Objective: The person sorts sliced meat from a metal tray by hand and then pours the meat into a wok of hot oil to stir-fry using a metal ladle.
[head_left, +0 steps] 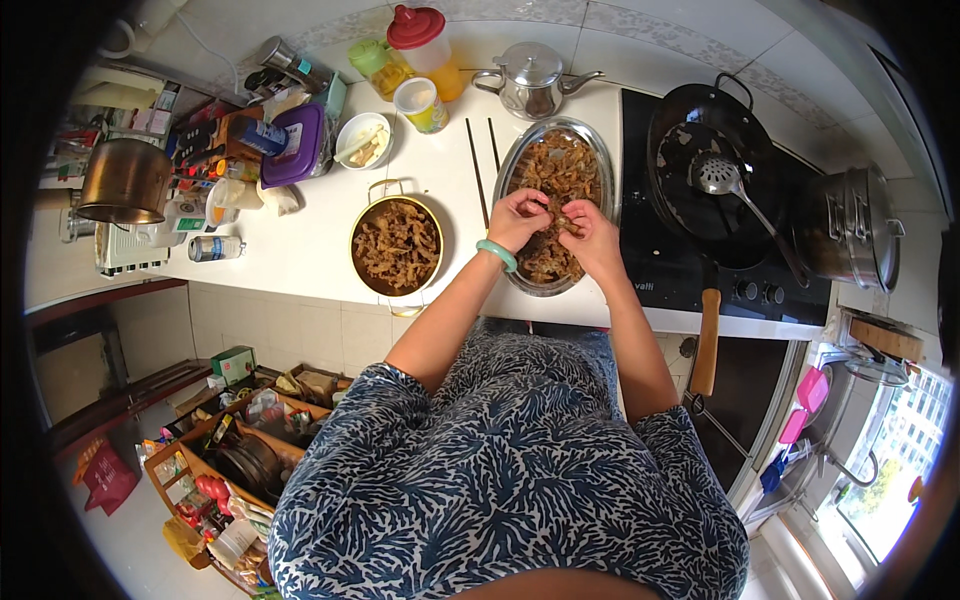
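My left hand (pixel 523 218), with a pale green bangle at its wrist, and my right hand (pixel 592 237) meet over an oval metal platter (pixel 512 154). Their fingertips pinch a small piece of brown fried food (pixel 561 220) between them; my fingers partly hide it. More pieces of the browned food (pixel 559 161) cover the platter beneath and beyond my hands. To the left, a round gold-rimmed pan (pixel 355 262) with two loop handles holds a heap of similar fried pieces (pixel 400 246). A pair of dark chopsticks (pixel 475 169) lies beside the platter's left edge.
On the right, a black wok (pixel 701 232) with a slotted ladle (pixel 718 176) sits on the cooktop (pixel 637 225), beside a steel pot (pixel 855 225). A metal teapot (pixel 531 82), oil jugs (pixel 427 56), a tub (pixel 421 106) and a white bowl (pixel 365 142) stand behind. Its wooden wok handle (pixel 706 341) overhangs the counter.
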Demonstrator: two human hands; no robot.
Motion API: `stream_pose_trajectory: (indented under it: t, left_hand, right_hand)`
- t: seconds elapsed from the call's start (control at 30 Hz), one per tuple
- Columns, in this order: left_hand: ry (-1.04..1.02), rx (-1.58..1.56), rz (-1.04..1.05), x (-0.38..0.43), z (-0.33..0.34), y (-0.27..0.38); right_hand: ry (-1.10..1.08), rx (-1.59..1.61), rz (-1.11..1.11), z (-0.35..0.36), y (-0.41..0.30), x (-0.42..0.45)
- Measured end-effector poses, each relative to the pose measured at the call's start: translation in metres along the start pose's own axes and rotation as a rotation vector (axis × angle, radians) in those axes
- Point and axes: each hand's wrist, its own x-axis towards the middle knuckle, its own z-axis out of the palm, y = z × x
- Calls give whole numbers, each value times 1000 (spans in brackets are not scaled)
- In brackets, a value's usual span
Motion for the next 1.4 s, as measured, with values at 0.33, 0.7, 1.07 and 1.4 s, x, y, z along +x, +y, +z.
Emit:
stream_pose_trajectory:
  t: [0.33,0.7,1.07,1.4]
  left_hand:
    - [36,726,332,-2,-2,37]
    - [28,982,317,-5,-30,25]
    - [-159,1261,316,-47,-3,-7]
    - [30,1069,317,-29,-32,8]
  right_hand:
    - [153,-296,-18,-11,-22,3]
    - [119,-575,-182,-27,-6,-5]
    - [-115,-716,111,-7,11,-53]
    - [127,-241,51,-23,6,-34]
